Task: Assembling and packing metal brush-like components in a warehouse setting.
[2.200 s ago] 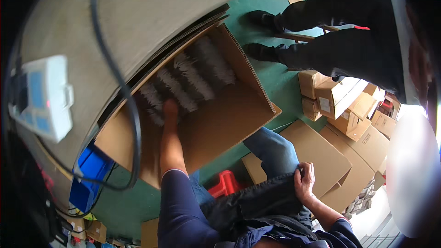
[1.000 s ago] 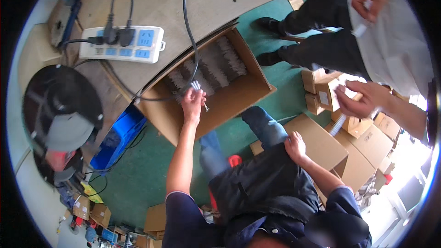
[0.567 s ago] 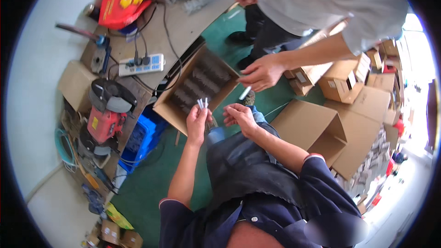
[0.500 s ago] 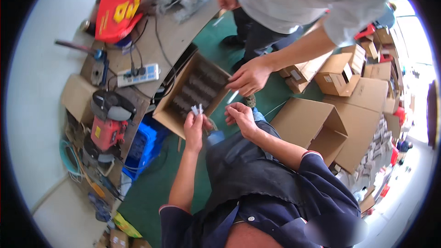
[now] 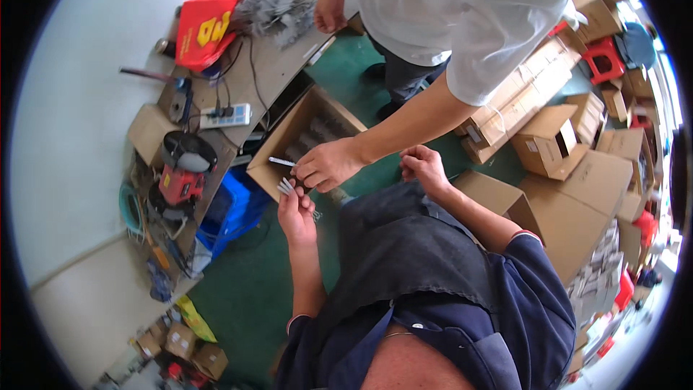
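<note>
My left hand (image 5: 297, 220) is closed around several short, slim whitish sticks (image 5: 286, 186), which poke out above its fingers. Their exact kind is too small to tell. Just over that hand, a co-worker's hand (image 5: 325, 165) holds a similar slim white stick (image 5: 281, 162), which looks ridged. Off to the right, in front of my dark apron (image 5: 404, 245), my right hand (image 5: 426, 167) has its fingers curled together, and anything inside them is hidden. Beyond the left hand stands an open cardboard box (image 5: 268, 162) with rows of greyish pieces (image 5: 317, 133) inside, partly covered by the co-worker's hand.
A workbench (image 5: 278, 65) on the left carries a power strip (image 5: 225, 116), a red bag (image 5: 206, 25) and a red bench grinder (image 5: 180, 184). Below it is a blue crate (image 5: 231, 209). The co-worker (image 5: 462, 22) stands opposite. Cardboard boxes (image 5: 545, 141) crowd the right side.
The co-worker's hand has moved left with the stick, from near my right hand to above my left hand. My right hand has drawn away to the right. The view has shifted slightly.
</note>
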Demonstrator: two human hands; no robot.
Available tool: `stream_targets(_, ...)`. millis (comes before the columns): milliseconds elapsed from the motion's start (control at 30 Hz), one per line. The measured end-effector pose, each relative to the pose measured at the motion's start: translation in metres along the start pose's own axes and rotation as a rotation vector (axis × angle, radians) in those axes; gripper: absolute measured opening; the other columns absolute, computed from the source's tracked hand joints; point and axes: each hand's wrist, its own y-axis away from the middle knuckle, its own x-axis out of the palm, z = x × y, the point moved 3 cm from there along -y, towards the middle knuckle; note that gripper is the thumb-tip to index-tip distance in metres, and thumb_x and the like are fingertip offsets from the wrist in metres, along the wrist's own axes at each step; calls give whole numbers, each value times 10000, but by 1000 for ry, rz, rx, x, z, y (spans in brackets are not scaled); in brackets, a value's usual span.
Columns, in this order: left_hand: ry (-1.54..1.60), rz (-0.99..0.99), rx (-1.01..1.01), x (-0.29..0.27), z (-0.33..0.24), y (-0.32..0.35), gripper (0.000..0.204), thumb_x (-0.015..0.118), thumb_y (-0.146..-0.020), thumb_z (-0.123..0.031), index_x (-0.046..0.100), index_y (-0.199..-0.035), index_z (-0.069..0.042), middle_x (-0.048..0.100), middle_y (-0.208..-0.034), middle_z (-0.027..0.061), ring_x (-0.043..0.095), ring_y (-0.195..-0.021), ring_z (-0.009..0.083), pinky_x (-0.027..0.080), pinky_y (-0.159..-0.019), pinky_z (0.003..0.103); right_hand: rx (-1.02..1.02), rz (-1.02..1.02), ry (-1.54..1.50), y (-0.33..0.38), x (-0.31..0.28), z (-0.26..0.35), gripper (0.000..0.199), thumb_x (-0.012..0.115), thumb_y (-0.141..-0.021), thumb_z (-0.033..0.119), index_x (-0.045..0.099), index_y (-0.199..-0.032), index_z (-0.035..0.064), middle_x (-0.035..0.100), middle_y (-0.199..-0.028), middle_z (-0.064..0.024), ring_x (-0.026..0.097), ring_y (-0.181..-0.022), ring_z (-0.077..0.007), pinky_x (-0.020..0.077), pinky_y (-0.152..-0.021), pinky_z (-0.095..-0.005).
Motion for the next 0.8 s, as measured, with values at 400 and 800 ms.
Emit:
stream_targets(400,38,-28,209,50,-15,2,168,598,-1014,-97,627,-1177,-71,589,-876,-39,468,-670,43,368,-545,202,87,65,-56,8,-55,-1,145,632,-928,132,656,-1001,9,658,-807,-57,635,-620,-134,555,-559,-288)
stream_targets(800,24,256,245,95,-48,-35,203,585,-1034,-161,626,-1190,-39,628,-833,10,528,-614,82,398,-517,225,124,-49,-76,2,-76,-10,125,618,-936,128,649,-987,19,663,-810,-78,649,-619,-166,558,-555,-306)
